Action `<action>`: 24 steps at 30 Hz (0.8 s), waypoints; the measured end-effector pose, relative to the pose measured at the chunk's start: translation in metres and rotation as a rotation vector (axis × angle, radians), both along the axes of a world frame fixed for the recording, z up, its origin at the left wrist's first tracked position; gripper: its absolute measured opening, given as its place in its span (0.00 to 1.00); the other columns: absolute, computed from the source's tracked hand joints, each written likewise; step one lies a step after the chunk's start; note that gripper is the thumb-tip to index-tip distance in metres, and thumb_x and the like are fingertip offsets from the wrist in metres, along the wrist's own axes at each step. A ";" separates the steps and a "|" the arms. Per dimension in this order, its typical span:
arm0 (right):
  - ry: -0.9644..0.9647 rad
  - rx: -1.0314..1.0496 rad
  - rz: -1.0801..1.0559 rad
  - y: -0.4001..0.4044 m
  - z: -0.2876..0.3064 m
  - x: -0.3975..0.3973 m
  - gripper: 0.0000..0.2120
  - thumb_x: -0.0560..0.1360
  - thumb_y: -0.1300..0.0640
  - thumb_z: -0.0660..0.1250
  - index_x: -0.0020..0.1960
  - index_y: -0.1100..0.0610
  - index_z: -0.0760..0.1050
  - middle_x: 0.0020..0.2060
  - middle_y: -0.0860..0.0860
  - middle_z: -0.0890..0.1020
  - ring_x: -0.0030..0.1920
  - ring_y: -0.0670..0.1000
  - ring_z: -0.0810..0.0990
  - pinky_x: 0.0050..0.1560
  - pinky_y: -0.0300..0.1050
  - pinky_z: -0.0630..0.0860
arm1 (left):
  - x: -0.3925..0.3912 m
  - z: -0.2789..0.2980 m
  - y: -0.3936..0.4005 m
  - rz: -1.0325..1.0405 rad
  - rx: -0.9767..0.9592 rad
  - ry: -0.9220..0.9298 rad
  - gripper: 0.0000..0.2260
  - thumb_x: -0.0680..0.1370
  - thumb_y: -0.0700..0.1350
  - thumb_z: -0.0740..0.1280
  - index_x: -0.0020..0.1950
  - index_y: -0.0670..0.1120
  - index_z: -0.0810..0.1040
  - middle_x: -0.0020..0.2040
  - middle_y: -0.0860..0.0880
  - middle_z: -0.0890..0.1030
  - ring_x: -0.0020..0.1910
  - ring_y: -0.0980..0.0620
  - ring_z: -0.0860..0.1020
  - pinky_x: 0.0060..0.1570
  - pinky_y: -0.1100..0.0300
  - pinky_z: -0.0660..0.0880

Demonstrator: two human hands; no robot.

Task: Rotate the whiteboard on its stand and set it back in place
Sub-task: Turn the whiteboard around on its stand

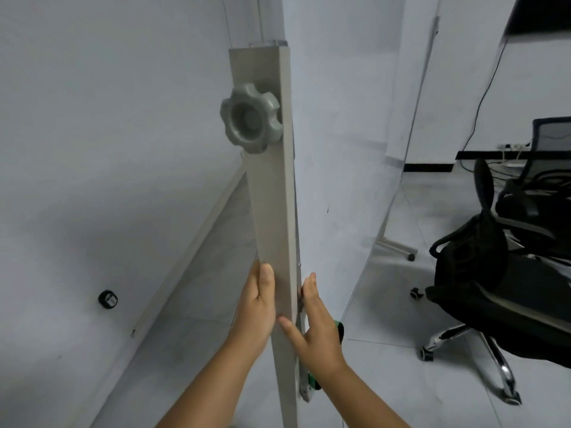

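The whiteboard (340, 156) stands nearly edge-on just right of centre, its white face turned to the right. In front of it rises the grey upright post of the stand (272, 196), with a grey lobed clamping knob (251, 118) near its top. My left hand (257, 307) grips the post's left side low down, thumb lying on its front face. My right hand (318, 329) holds the board's lower edge beside the post, thumb touching the post and fingers pointing up along the frame. A grey bracket (304, 389) hangs below this hand.
A white wall (108, 149) stands close on the left, with a small black round object (107, 299) low on it. Black office chairs (500, 288) on castors fill the right. A stand foot with a castor (411, 257) shows behind the board. Something green (340, 330) sits behind my right hand.
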State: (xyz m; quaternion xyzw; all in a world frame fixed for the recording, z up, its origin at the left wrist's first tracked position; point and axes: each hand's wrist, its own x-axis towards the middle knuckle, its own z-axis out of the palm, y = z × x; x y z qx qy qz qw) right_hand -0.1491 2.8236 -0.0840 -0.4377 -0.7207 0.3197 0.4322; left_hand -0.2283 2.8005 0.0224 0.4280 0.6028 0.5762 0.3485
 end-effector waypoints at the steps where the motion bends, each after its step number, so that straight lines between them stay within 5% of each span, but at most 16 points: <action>1: 0.005 0.000 -0.003 -0.005 -0.001 0.000 0.41 0.65 0.25 0.49 0.67 0.47 0.39 0.72 0.52 0.54 0.72 0.51 0.56 0.61 0.16 0.47 | -0.001 -0.001 -0.005 -0.019 0.008 0.000 0.13 0.78 0.45 0.48 0.58 0.50 0.68 0.50 0.59 0.69 0.51 0.62 0.68 0.46 0.79 0.63; 3: 0.007 0.003 -0.026 -0.016 -0.002 0.002 0.39 0.65 0.25 0.50 0.66 0.44 0.39 0.72 0.55 0.60 0.70 0.52 0.62 0.61 0.18 0.51 | -0.002 -0.002 -0.016 -0.064 0.007 0.006 0.11 0.78 0.46 0.48 0.51 0.57 0.68 0.47 0.62 0.70 0.49 0.64 0.70 0.43 0.85 0.63; 6: 0.024 -0.011 -0.036 -0.038 -0.003 0.006 0.38 0.65 0.26 0.51 0.66 0.41 0.40 0.70 0.55 0.65 0.67 0.50 0.66 0.64 0.27 0.59 | -0.009 -0.010 -0.035 -0.126 -0.012 0.030 0.14 0.77 0.46 0.48 0.61 0.52 0.63 0.57 0.57 0.68 0.60 0.59 0.65 0.51 0.83 0.59; 10: 0.059 0.048 -0.053 -0.073 -0.007 0.012 0.35 0.69 0.29 0.51 0.70 0.44 0.47 0.70 0.45 0.54 0.68 0.31 0.51 0.64 0.20 0.50 | -0.015 -0.012 -0.063 -0.383 0.061 0.098 0.13 0.77 0.40 0.49 0.46 0.57 0.67 0.49 0.62 0.70 0.46 0.75 0.72 0.42 0.86 0.64; 13: 0.023 0.062 -0.140 -0.098 -0.021 0.006 0.34 0.71 0.31 0.50 0.69 0.50 0.50 0.71 0.50 0.55 0.68 0.30 0.45 0.67 0.24 0.44 | -0.034 -0.014 -0.075 -0.517 0.062 0.220 0.14 0.77 0.38 0.52 0.45 0.58 0.67 0.47 0.62 0.71 0.44 0.79 0.71 0.44 0.85 0.65; 18: -0.040 -0.162 -0.189 -0.114 -0.034 -0.020 0.50 0.58 0.24 0.57 0.67 0.47 0.38 0.70 0.48 0.46 0.65 0.33 0.40 0.63 0.22 0.41 | -0.063 -0.025 -0.071 -0.716 -0.127 0.521 0.10 0.76 0.41 0.59 0.49 0.58 0.69 0.50 0.60 0.75 0.52 0.62 0.75 0.49 0.77 0.69; 21: -0.044 -0.172 -0.363 -0.097 -0.033 -0.029 0.47 0.61 0.44 0.75 0.69 0.60 0.54 0.69 0.57 0.62 0.68 0.48 0.57 0.70 0.46 0.62 | -0.058 -0.031 -0.065 -0.639 -0.126 0.553 0.09 0.75 0.39 0.61 0.52 0.51 0.72 0.43 0.60 0.76 0.45 0.59 0.76 0.42 0.77 0.70; 24: -0.093 -0.200 -0.410 -0.080 -0.032 -0.026 0.38 0.59 0.50 0.77 0.61 0.62 0.64 0.56 0.58 0.73 0.56 0.54 0.70 0.54 0.52 0.77 | -0.055 -0.028 -0.054 -0.591 -0.145 0.558 0.07 0.74 0.40 0.62 0.52 0.47 0.74 0.42 0.58 0.76 0.41 0.59 0.75 0.43 0.71 0.71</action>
